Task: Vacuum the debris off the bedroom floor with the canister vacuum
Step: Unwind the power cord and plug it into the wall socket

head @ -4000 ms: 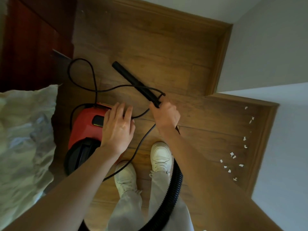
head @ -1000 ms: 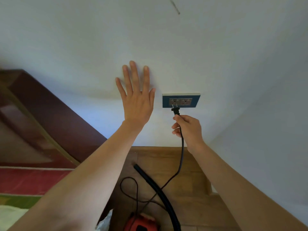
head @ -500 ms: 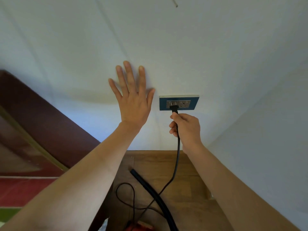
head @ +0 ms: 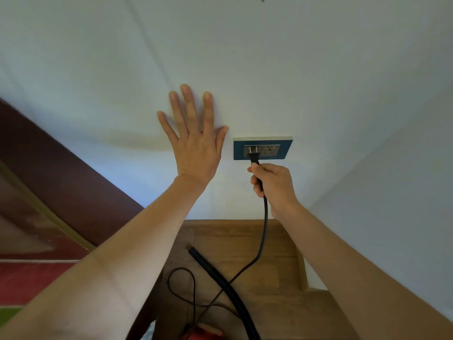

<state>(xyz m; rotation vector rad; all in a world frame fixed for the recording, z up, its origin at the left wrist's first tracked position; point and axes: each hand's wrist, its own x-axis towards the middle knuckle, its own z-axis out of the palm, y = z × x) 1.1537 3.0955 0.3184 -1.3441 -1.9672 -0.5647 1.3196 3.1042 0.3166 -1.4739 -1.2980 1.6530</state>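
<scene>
My right hand (head: pixel 274 185) grips the black power cord (head: pixel 263 231) just below its plug (head: pixel 253 158), which sits at the left socket of a blue wall outlet (head: pixel 284 148). My left hand (head: pixel 196 143) lies flat against the white wall, fingers spread, left of the outlet. Down on the wooden floor lies the black vacuum hose (head: pixel 220 280), with loops of cord beside it. A sliver of the red canister (head: pixel 208 333) shows at the bottom edge. No debris is in view.
A dark wooden headboard (head: pixel 61 182) slants across the left. Red and green bedding (head: pixel 29 280) fills the lower left corner. A second white wall (head: pixel 392 217) closes in on the right, with a wooden skirting (head: pixel 302 271) along the floor.
Four seconds ago both hands were down at the canister and hose. Over the last second my right hand has brought the plug up into the outlet; my left hand stays on the wall.
</scene>
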